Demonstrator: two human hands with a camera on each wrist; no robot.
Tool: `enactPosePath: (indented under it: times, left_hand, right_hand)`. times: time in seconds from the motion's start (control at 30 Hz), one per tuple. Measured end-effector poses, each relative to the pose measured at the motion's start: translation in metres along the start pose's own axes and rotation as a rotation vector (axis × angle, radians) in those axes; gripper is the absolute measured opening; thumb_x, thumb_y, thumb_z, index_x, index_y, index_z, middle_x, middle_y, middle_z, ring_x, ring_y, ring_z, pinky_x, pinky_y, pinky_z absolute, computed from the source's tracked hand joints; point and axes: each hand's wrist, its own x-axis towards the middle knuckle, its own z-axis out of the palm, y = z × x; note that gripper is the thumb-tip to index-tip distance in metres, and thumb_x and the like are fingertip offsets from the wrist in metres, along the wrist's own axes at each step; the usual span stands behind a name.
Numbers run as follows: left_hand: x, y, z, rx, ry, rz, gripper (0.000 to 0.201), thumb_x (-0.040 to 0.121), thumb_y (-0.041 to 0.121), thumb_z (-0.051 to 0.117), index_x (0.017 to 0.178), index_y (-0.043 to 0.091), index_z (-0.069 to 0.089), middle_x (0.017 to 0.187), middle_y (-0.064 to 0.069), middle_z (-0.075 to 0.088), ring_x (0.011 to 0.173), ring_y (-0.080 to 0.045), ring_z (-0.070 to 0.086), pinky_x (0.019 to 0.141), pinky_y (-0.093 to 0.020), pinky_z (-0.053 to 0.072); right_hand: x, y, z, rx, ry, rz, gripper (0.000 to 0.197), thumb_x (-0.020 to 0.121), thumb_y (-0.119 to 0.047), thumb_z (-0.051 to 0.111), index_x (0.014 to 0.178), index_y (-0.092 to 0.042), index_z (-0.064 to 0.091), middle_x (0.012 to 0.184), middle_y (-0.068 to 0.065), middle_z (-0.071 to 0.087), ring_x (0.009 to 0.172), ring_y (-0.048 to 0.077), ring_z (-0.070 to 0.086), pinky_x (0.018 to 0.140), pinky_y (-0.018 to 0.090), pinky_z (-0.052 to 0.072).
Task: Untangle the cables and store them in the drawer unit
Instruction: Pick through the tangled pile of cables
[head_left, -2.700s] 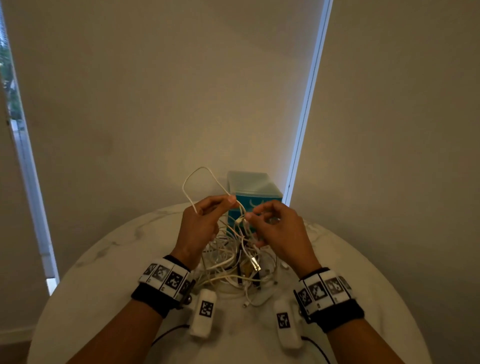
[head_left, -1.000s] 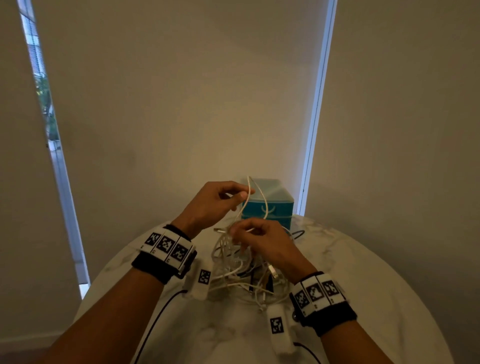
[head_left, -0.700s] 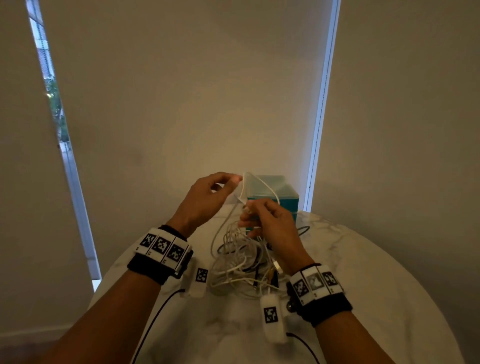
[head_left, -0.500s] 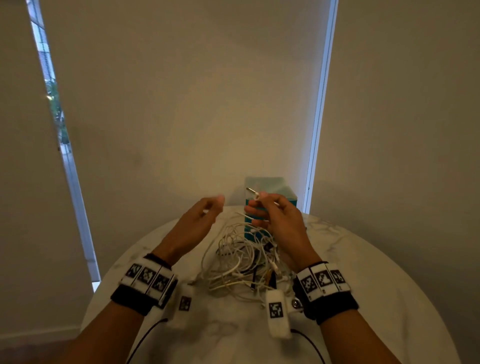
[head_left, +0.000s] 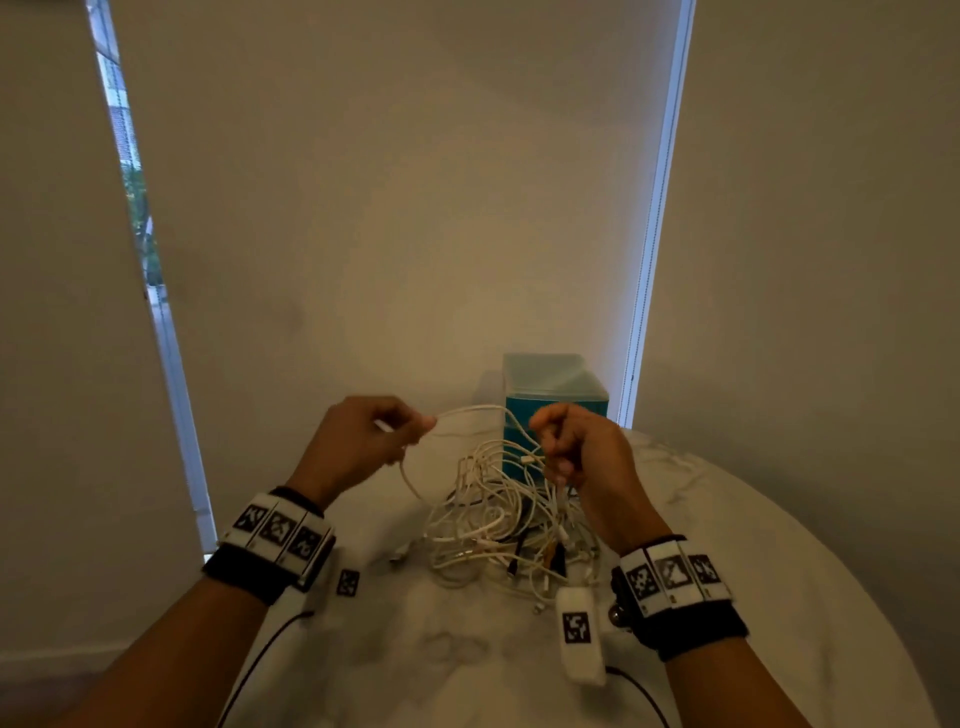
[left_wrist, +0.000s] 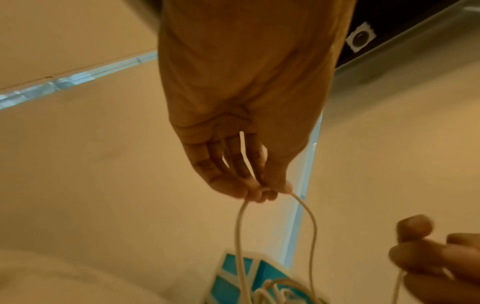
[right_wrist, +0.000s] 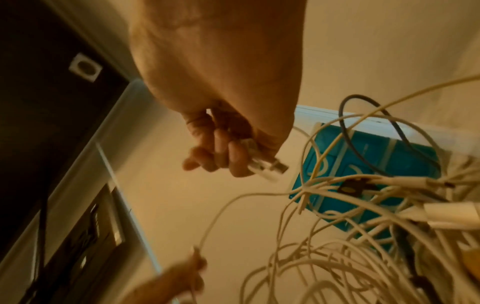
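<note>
A tangle of mostly white cables (head_left: 493, 525) lies on the round marble table (head_left: 415, 654), in front of the teal drawer unit (head_left: 558, 384) at the table's far edge. My left hand (head_left: 415, 428) pinches a white cable loop (left_wrist: 262, 190) between thumb and fingertips, raised left of the pile. One strand (head_left: 472, 413) arcs from it across to my right hand (head_left: 550, 441). That hand's fingers curl round the cable's plug end (right_wrist: 267, 166), in front of the drawer unit (right_wrist: 369, 164). The drawers look closed.
Roller blinds cover the windows behind the table, with a bright gap (head_left: 649, 218) right of the drawer unit and another (head_left: 140, 234) at the left. Black wires run from my wristbands over the table's near edge.
My hands have drawn apart, stretching a white strand between them. The left hand, loose half a second ago, now pinches the cable; the right has dropped slightly with the plug end.
</note>
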Motion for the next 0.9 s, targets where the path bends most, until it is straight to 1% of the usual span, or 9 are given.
enactPosePath:
  times: [0.07,0.1,0.17,0.23,0.33,0.53,0.63,0.73,0.9]
  left_hand:
    - [0.01,0.024,-0.005,-0.079,0.086,0.064,0.031,0.089,0.056,0.077,0.088,0.025,0.081,0.077,0.006,0.078,0.06,-0.01,0.071,0.063,-0.02,0.056]
    - [0.015,0.038,-0.001,-0.132,0.087,0.097,0.031,0.09,0.055,0.078,0.088,0.024,0.081,0.077,0.004,0.078,0.059,-0.01,0.07,0.063,-0.021,0.056]
    - [0.025,0.068,0.009,-0.222,0.063,0.159,0.03,0.091,0.051,0.079,0.089,0.021,0.081,0.078,0.0,0.078,0.058,-0.011,0.067,0.063,-0.026,0.057]
    - [0.032,0.093,0.015,-0.296,0.056,0.199,0.028,0.092,0.046,0.08,0.091,0.018,0.081,0.08,-0.002,0.078,0.059,-0.012,0.066,0.064,-0.027,0.058]
    - [0.042,0.112,0.014,-0.35,0.043,0.239,0.025,0.096,0.044,0.076,0.098,0.019,0.081,0.085,-0.001,0.078,0.064,-0.011,0.066,0.067,-0.027,0.06]
    - [0.033,0.073,0.046,-0.331,-0.18,0.134,0.041,0.099,0.046,0.069,0.132,0.021,0.066,0.119,0.002,0.071,0.091,-0.019,0.076,0.072,-0.034,0.065]
    - [0.026,0.048,0.073,-0.322,-0.359,0.088,0.047,0.092,0.042,0.078,0.134,0.026,0.064,0.118,-0.001,0.07,0.093,-0.023,0.076,0.072,-0.034,0.064]
    - [0.03,0.037,0.088,-0.293,-0.315,0.087,0.033,0.094,0.039,0.08,0.124,0.03,0.07,0.102,0.0,0.076,0.084,-0.02,0.077,0.069,-0.035,0.063]
    - [0.042,0.029,0.098,-0.01,-0.126,0.11,0.022,0.097,0.046,0.074,0.091,0.026,0.08,0.083,0.007,0.078,0.065,-0.01,0.071,0.075,-0.039,0.062]
  right_hand:
    - [0.0,0.005,0.014,-0.148,-0.081,0.02,0.026,0.09,-0.005,0.05,0.1,-0.004,0.074,0.068,0.004,0.058,0.046,0.012,0.038,0.043,0.024,0.027]
    - [-0.001,0.008,0.019,-0.238,-0.08,-0.005,0.022,0.097,-0.012,0.057,0.105,-0.011,0.077,0.073,0.003,0.064,0.05,0.015,0.047,0.044,0.027,0.034]
    - [-0.002,0.014,0.03,-0.454,-0.087,-0.086,0.014,0.097,-0.034,0.074,0.108,-0.027,0.078,0.083,-0.003,0.072,0.068,0.02,0.068,0.06,0.028,0.054]
    - [0.001,0.023,0.036,-0.648,-0.106,-0.145,0.024,0.092,-0.05,0.078,0.106,-0.031,0.077,0.088,-0.007,0.075,0.079,0.011,0.072,0.069,0.021,0.057]
    - [0.009,0.026,0.032,-0.773,0.024,-0.244,0.02,0.097,-0.045,0.073,0.103,-0.027,0.079,0.091,-0.011,0.075,0.085,0.003,0.069,0.077,0.025,0.056]
    - [0.022,0.005,-0.002,-0.627,0.241,-0.343,0.024,0.104,-0.044,0.063,0.095,-0.032,0.082,0.098,-0.017,0.078,0.092,0.0,0.069,0.084,0.03,0.058]
    - [0.028,-0.005,-0.007,-0.496,0.293,-0.357,0.029,0.108,-0.043,0.057,0.092,-0.032,0.079,0.094,-0.014,0.077,0.085,0.01,0.07,0.081,0.041,0.062]
    - [0.024,-0.016,-0.006,-0.346,0.275,-0.399,0.026,0.11,-0.042,0.055,0.104,-0.03,0.078,0.09,-0.003,0.074,0.068,0.012,0.064,0.064,0.03,0.055]
    - [0.016,-0.001,-0.006,-0.141,0.255,-0.28,0.021,0.106,-0.036,0.064,0.119,-0.02,0.071,0.103,0.001,0.073,0.078,0.012,0.068,0.052,0.022,0.049]
